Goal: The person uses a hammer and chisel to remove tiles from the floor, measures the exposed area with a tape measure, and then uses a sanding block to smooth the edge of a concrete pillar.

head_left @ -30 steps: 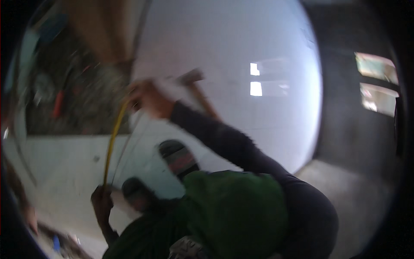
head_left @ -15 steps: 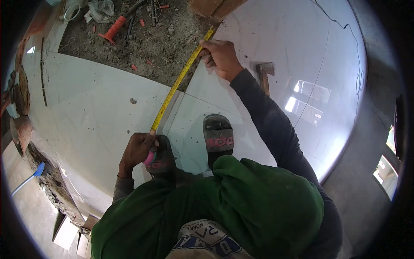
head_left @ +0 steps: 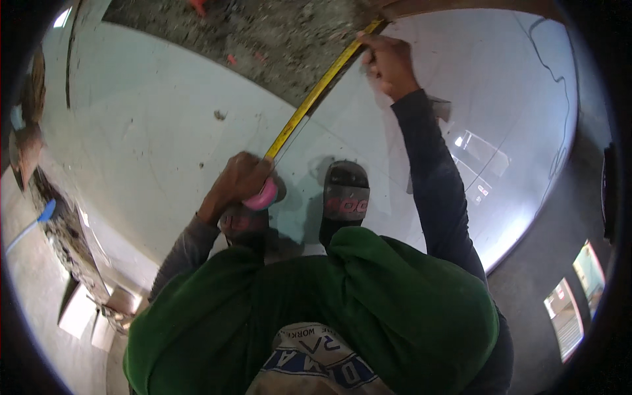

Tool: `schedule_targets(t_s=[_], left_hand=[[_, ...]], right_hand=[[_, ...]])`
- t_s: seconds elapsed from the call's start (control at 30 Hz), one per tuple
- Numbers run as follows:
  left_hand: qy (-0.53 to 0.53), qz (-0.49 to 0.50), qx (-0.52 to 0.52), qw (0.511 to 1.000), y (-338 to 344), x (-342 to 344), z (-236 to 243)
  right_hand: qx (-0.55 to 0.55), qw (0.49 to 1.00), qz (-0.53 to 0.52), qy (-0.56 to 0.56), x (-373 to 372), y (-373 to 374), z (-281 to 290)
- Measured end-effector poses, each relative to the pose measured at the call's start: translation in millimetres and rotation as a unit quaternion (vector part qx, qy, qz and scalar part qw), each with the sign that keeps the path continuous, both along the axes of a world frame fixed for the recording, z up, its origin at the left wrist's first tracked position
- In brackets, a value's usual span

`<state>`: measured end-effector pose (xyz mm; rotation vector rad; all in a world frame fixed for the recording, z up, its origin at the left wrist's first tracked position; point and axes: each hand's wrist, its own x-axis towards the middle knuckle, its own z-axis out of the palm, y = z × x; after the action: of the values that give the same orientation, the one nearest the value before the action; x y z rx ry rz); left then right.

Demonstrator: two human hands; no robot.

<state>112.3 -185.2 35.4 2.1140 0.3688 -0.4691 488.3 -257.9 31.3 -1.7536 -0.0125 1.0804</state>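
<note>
Far left there's a blue-headed tool (head_left: pixel 47 210) on a pale pole. Next, the left hand (head_left: pixel 238 176) is wrapped round the pink case of a tape measure (head_left: pixel 263 195), just above the left slide sandal (head_left: pixel 243 222). The yellow blade (head_left: pixel 309 108) slants up and rightward from there, over white tile (head_left: pixel 131 171) and then along the edge of a rubble patch (head_left: pixel 263 56). Right slide sandal (head_left: pixel 347 197) is flat on the tile, well below the blade. The right hand (head_left: pixel 390 64) pinches the blade near its far end. A grey hammer head (head_left: pixel 440 107) pokes out behind that sleeve, partly hidden, and a thin dark cable (head_left: pixel 563 99) snakes down the far right.
</note>
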Motion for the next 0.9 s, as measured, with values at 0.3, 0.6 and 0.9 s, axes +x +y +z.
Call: schedule_targets(t_s=[0.3,0.6,0.9], left_hand=[[0.153,-0.018,-0.047,0.987,8.0,29.6,15.2],[0.116,-0.025,-0.045,0.992,-0.2,0.9,-27.7],[-0.052,-0.028,0.043,0.997,-3.2,-4.6,-18.3]], right_hand=[[0.009,0.999,0.006,-0.045,18.8,-13.4,-20.2],[0.006,0.997,0.030,-0.064,12.8,-9.2,-17.2],[0.000,0.998,0.019,-0.052,4.1,-8.4,1.2]])
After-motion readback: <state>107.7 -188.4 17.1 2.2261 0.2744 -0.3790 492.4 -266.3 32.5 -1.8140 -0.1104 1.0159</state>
